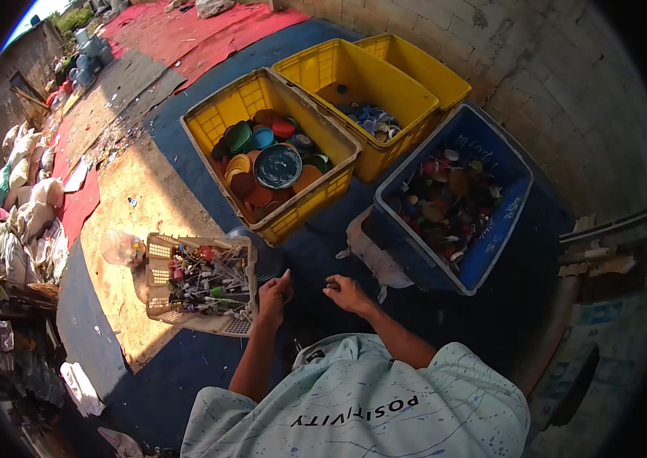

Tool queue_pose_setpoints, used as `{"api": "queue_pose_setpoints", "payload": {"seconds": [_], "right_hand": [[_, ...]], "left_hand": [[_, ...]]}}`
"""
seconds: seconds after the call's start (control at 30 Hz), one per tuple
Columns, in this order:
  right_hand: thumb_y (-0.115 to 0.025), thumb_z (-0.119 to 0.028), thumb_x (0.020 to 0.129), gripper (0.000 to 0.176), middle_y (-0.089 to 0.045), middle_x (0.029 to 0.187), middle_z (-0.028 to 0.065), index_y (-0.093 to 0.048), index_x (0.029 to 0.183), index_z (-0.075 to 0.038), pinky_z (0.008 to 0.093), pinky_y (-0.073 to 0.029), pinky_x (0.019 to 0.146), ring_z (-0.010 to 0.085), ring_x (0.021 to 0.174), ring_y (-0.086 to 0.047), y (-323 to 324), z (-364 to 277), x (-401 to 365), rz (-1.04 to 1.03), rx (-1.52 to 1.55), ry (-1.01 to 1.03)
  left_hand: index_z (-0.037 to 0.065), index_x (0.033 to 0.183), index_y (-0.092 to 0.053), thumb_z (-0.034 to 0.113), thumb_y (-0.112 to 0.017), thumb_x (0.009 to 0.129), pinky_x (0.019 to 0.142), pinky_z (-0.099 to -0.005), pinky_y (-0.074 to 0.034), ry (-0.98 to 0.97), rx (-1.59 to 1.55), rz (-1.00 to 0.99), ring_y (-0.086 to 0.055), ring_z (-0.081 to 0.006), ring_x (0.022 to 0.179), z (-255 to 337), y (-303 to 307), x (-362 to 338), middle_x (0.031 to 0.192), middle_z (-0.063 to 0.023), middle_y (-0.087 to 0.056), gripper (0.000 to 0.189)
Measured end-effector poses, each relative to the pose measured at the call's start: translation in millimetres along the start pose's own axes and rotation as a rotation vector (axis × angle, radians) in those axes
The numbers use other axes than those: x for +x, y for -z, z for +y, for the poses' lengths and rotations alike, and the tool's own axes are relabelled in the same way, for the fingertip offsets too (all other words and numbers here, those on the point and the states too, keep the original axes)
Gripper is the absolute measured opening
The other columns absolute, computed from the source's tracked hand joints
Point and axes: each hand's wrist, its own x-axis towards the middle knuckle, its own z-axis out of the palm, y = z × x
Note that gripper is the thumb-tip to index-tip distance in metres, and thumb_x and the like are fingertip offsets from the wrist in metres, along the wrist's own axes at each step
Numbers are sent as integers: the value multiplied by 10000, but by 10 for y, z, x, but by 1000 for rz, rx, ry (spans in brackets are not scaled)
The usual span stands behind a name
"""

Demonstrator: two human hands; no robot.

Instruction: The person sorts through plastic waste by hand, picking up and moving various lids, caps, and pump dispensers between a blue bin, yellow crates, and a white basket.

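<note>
My left hand [275, 293] is closed, its fingers curled beside the right rim of a pale slatted plastic basket [157, 299]. Inside that basket lies a heap of thin plastic stems, pump parts and small coloured pieces [213, 278]. Across a short gap, my right hand [345, 293] is closed too, with a small dark bit at its fingertips that is too small to name. Whatever the left fingers hold is hidden. Ahead stands a yellow crate [316, 200] of round coloured lids [278, 166]. A blue bin [498, 243] with mixed small caps is to the right.
Behind the lid crate are two more yellow crates [312, 65] [423, 65], one with pale caps [373, 122]. A clear jar [121, 248] stands left of the basket. Stuffed sacks [37, 202] line the left side, and a block wall [560, 99] bounds the right.
</note>
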Motion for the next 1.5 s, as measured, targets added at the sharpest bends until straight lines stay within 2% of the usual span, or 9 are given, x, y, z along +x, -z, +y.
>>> {"api": "queue_pose_setpoints", "payload": {"seconds": [0.1,0.27,0.43,0.6,0.67,1.0,1.13,1.27,1.5], "right_hand": [[-643,-227,865,436,-657,1096,196,-560,1191,50,339,-504,880,262,1020,-643,501,281,-374,39,76,37],[-624,-222,909,471,-579,1234,122,-485,1296,7,312,-436,968,202,1152,-546,1524,1049,-1182,-198,491,-49],[-595,-198,923,445,-583,1232,107,-480,1306,-2,291,-428,933,165,1116,-550,2546,1525,-2075,-16,765,-6],[-579,-144,922,427,-591,1214,92,-476,1315,-10,273,-434,895,141,1063,-562,3293,1590,-2573,201,847,14],[-579,-121,923,414,-585,1212,95,-478,1305,0,275,-427,940,141,1090,-550,3545,1606,-2586,230,850,18],[-598,-111,908,416,-593,1199,110,-488,1293,0,290,-426,948,164,1113,-556,4820,1721,-1518,13,623,80],[-617,-207,900,475,-617,1184,131,-480,1305,-1,310,-450,900,201,1093,-581,5105,1578,-842,-63,191,71],[-618,-176,895,448,-621,1165,137,-496,1284,8,336,-469,905,201,1079,-594,5321,1396,-446,-292,7,146],[-637,-183,868,443,-652,1065,175,-513,1234,36,328,-507,821,229,966,-643,5711,1473,192,-363,-359,296]], "left_hand": [[105,761,-556,286,-638,915,475,-205,-346,-1,46,8,-461,-66,532,-150,-709,31,646,40,-468,252],[87,827,-599,274,-624,923,543,-221,-410,-41,26,-92,-509,-68,590,-765,-2040,-40,704,19,-532,212],[59,892,-616,250,-619,925,568,-222,-422,-57,125,-183,-527,-73,640,-1247,-3399,-246,759,9,-572,194],[65,958,-607,229,-615,926,602,-225,-403,-10,135,-232,-518,-72,672,-1460,-4088,25,804,12,-578,167],[72,969,-609,244,-630,916,597,-226,-411,33,68,-219,-518,-67,664,-1518,-4276,207,820,12,-591,181],[99,1023,-592,232,-606,923,607,-221,-425,41,-149,29,-520,-57,685,-1998,-4712,805,850,37,-596,168],[107,1011,-601,237,-629,907,612,-221,-430,-16,-276,134,-528,-55,664,-2133,-4728,1028,853,31,-625,168],[97,978,-611,198,-615,916,581,-223,-454,-106,-422,323,-552,-63,660,-2076,-4841,972,837,6,-636,119],[122,1002,-612,235,-624,908,634,-239,-448,-155,-477,459,-556,-65,695,-2223,-5019,871,844,39,-630,148]]}}
